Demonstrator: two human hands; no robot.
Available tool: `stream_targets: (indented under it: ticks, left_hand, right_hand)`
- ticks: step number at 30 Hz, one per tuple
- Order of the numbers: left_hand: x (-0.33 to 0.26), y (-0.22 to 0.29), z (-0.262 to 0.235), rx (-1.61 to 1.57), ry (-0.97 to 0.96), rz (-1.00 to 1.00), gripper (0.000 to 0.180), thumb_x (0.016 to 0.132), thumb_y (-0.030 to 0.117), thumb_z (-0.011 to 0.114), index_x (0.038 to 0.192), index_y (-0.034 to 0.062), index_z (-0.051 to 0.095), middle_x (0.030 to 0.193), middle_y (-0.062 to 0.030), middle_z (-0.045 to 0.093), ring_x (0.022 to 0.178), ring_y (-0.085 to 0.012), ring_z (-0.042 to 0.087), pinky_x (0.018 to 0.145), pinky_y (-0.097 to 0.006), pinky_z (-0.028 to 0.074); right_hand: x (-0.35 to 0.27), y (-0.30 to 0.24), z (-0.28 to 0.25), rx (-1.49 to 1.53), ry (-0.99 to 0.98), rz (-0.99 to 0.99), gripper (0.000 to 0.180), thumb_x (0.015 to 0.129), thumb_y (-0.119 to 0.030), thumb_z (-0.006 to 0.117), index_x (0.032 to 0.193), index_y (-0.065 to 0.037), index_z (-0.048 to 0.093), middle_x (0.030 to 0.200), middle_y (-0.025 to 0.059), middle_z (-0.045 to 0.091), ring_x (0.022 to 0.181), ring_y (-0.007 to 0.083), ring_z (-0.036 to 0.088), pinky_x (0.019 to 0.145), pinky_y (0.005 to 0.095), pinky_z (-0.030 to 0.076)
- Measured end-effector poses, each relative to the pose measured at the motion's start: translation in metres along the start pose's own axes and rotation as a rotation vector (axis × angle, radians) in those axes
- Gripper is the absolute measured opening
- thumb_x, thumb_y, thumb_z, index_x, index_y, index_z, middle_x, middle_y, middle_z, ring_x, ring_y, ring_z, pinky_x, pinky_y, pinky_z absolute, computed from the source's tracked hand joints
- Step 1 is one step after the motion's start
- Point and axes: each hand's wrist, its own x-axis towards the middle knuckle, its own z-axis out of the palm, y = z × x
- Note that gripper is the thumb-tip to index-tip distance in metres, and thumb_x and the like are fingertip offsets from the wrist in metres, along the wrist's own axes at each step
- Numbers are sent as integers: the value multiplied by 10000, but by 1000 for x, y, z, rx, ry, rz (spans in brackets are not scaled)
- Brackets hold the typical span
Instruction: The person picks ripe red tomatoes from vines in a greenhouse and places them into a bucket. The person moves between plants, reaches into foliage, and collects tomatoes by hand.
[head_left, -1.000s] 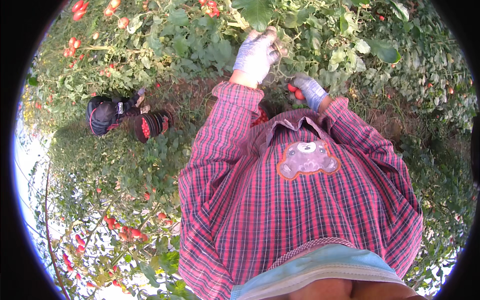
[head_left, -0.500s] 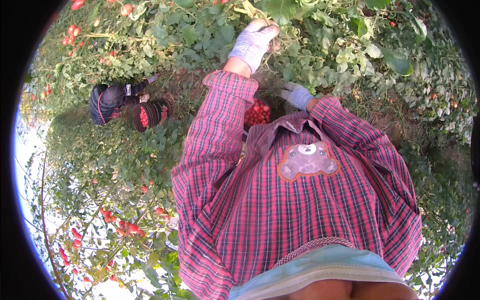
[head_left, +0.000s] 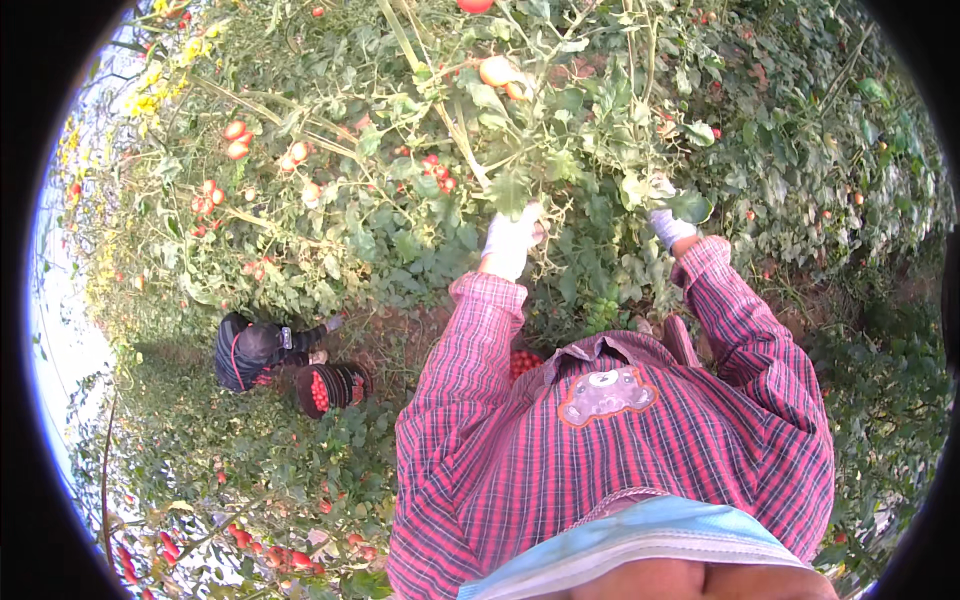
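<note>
Both my hands wear pale gloves and reach into tomato plants in front of me. My left hand (head_left: 510, 243) is up against a stem and leaves, its fingers curled; a leaf covers part of them, and what they hold cannot be made out. To its right, my right hand (head_left: 668, 225) is among leaves (head_left: 690, 206) that hide most of its fingers. A small cluster of red tomatoes (head_left: 438, 173) hangs up and left of my left hand. Higher up is a larger orange-red tomato (head_left: 496, 70). Below my left forearm, red tomatoes (head_left: 524, 362) show in a container mostly hidden by my shirt.
At left, another person (head_left: 255, 350) in dark clothes bends beside a dark striped bucket (head_left: 345, 388) holding red tomatoes. A strip of bare soil (head_left: 405, 335) runs between the plant rows. More tomatoes (head_left: 290, 558) hang at lower left. A thick stem (head_left: 445, 115) slants above my left hand.
The view has tilted up, so the person and bucket sit lower. My right hand has risen from low near my body into the foliage. My left hand remains among the plants.
</note>
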Motion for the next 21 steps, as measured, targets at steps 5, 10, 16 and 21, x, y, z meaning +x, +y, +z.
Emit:
stream_targets:
  ticks: [5,10,16,21]
  left_hand:
    - [12,-13,6,-122,-74,82,337,891,255,620,1081,-15,550,945,-106,619,818,-200,635,767,-343,544]
    - [12,-12,25,3,-125,16,244,900,220,602,1074,62,541,892,-45,590,729,-166,581,646,-305,506]
    - [-4,-20,26,-144,-107,2,240,911,118,588,1141,70,542,1001,-50,604,781,-182,602,631,-310,514]
    - [-19,-15,3,-59,-32,-103,353,907,154,582,1239,76,487,1004,-65,614,736,-200,618,653,-323,537]
  right_hand:
    - [-86,-107,-35,448,-314,-175,224,935,-212,552,1067,-55,642,860,6,603,732,86,553,671,255,485]
    - [-92,-197,-75,511,-95,-499,198,922,-142,544,1051,-10,614,903,54,629,804,134,579,745,269,480]
    - [-88,-259,-142,369,-56,-754,237,917,-154,549,1091,-3,603,977,57,625,878,104,577,726,263,486]
    - [-122,-301,-191,660,159,-815,215,862,-197,564,921,-7,648,835,84,641,710,158,616,664,295,491]
